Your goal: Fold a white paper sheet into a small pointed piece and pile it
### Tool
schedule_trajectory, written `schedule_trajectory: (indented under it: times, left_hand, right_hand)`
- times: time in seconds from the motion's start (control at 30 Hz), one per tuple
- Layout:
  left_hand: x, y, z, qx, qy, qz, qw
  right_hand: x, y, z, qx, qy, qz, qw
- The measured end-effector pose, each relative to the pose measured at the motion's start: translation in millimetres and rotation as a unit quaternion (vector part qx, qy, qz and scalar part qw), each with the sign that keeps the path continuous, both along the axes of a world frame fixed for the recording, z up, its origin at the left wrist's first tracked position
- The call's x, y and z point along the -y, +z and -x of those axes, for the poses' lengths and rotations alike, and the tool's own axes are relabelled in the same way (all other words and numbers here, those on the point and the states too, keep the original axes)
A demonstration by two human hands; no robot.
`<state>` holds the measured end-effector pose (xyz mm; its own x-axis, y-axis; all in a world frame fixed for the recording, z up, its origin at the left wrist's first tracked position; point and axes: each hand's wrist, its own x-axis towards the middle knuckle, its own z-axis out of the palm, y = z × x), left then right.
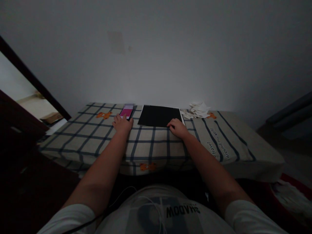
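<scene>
Head view, then: what are the two hands doing?

— Both lie well apart on a tabletop (156, 143) covered with a cream cloth checked in dark blue lines and dotted with small orange bear figures. The left hand (122, 123) rests palm down, fingers loosely spread, its fingertips touching the near end of a slim phone with a glowing pink screen (126, 112). It clamps nothing.

— And the other?

— The right hand (178, 127) also lies flat and relaxed, fingers slightly curled, touching the near right corner of a flat black rectangular sheet with a thin white edge (159, 115). It presses on the sheet rather than gripping it.

— Where do those two things sit?

— At the far side of the tabletop, close to the pale wall (156, 58), the phone just left of the black sheet, a narrow strip of cloth between them.

— Anything else nearby?

— A loose heap of small white paper scraps (198, 110) lies just right of the sheet, beyond the right hand.
</scene>
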<state>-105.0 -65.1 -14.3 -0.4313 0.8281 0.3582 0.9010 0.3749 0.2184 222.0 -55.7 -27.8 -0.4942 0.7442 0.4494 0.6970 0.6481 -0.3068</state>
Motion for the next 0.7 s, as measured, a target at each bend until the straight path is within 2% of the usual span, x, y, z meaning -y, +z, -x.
schedule_trajectory:
  times: [0.33, 0.7]
  left_hand:
    - [-0.8, -2.0, 0.2, -0.004, 0.004, -0.012, 1.000]
    - [-4.9, -5.4, 2.7, -0.002, 0.005, -0.009, 1.000]
  right_hand:
    - [14.7, 12.8, 6.4, 0.096, 0.003, -0.010, 0.995]
    - [16.3, 13.2, 7.3, 0.111, -0.003, -0.012, 0.994]
